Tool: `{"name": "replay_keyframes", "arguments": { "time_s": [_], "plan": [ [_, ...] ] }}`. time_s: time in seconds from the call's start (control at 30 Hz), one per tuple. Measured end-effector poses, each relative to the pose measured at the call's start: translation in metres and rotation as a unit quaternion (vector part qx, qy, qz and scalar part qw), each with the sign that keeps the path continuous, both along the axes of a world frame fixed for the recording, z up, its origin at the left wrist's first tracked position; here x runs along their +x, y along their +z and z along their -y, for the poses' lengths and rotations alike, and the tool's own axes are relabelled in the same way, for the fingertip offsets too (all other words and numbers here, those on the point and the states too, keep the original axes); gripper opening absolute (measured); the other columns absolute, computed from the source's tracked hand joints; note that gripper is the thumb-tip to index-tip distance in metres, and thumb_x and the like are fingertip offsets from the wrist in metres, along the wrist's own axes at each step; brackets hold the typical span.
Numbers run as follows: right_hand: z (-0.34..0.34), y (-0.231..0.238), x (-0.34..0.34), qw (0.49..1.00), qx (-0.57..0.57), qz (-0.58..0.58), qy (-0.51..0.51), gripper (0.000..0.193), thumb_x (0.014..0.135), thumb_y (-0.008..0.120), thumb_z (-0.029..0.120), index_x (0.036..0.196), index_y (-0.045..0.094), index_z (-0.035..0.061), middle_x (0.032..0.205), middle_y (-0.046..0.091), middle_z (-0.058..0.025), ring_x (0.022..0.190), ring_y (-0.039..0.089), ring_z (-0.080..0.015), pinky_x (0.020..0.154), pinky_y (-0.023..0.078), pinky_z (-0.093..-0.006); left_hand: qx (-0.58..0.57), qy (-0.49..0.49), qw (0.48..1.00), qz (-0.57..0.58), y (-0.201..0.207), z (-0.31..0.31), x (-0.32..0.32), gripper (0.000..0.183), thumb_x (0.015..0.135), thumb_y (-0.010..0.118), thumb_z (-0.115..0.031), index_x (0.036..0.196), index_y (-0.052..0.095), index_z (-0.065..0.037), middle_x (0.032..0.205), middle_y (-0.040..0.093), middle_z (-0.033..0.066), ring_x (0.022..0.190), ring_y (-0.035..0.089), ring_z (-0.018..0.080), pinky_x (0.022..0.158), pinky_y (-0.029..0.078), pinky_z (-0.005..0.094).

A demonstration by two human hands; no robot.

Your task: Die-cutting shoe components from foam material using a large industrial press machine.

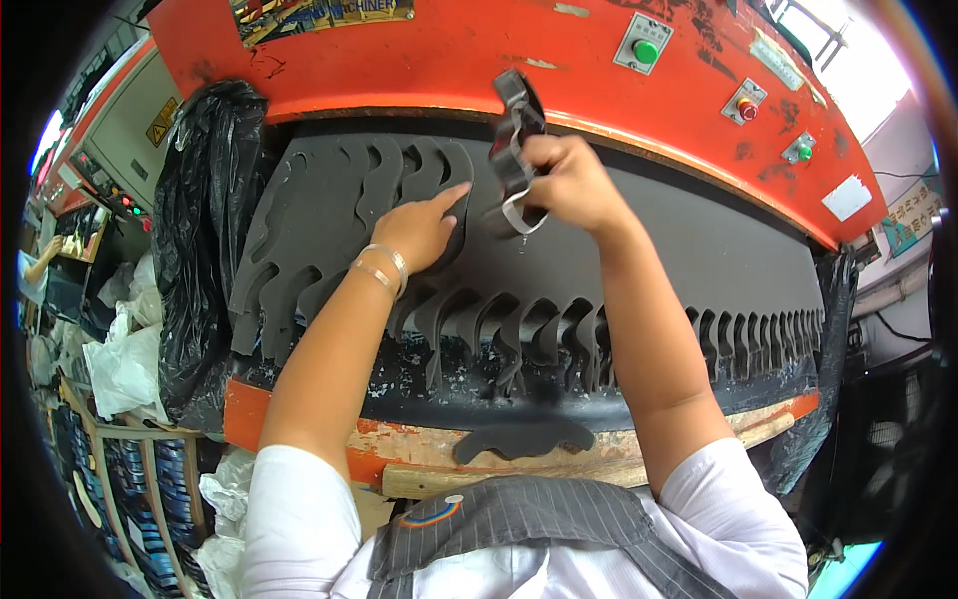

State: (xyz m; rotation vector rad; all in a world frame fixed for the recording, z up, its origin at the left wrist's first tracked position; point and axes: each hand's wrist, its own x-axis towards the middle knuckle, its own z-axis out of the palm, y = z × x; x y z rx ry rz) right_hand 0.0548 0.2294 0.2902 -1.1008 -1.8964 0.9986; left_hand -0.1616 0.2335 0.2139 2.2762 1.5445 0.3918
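Left hand [417, 233]: palm down, fingers open over the cut grey sheet [321, 200], index stretched forward.
Right hand [574, 185]: raised, fingers clamped around the wavy tool [511, 165], right of left fingertip.
Orange machine [449, 62]: beyond all fingers.

A bright window [866, 45] tops the pale wall [895, 130].

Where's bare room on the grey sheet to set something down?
Free: the uncut part of the grey sheet, right of the right hand, between the orange machine beam and the scalloped near edge. Crowded: left of the metal die, with wavy cuts and the left hand.
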Motion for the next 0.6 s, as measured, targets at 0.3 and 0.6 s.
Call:
{"name": "replay_keyframes", "arguments": {
  "time_s": [0.3, 0.6],
  "plan": [
    [0.021, -0.087, 0.014, 0.977, 0.114, 0.175, -0.038, 0.063, 0.069, 0.078, 0.032, 0.124, 0.059, 0.0081, 0.146, 0.032, -0.0251, 0.131, 0.037, -0.0418, 0.106, 0.036, -0.0451, 0.037, 0.022, 0.996, -0.079, -0.021, -0.016, 0.028, 0.050, 0.090, 0.043, -0.017, 0.136, 0.050, -0.034, 0.108, 0.065, 0.0084, 0.103, 0.062, 0.0285, 0.087, 0.050, 0.0417],
    [0.049, -0.104, -0.012, 0.940, 0.144, 0.289, -0.110, 0.093, 0.054, 0.085, 0.053, 0.120, 0.055, -0.0056, 0.137, 0.041, -0.0344, 0.137, 0.031, -0.0441, 0.112, 0.023, -0.0494, 0.004, 0.009, 0.998, -0.069, -0.024, -0.013, 0.023, 0.049, 0.091, 0.041, -0.016, 0.135, 0.051, -0.037, 0.111, 0.063, 0.0082, 0.108, 0.059, 0.0270, 0.091, 0.048, 0.0410]
  ]
}}
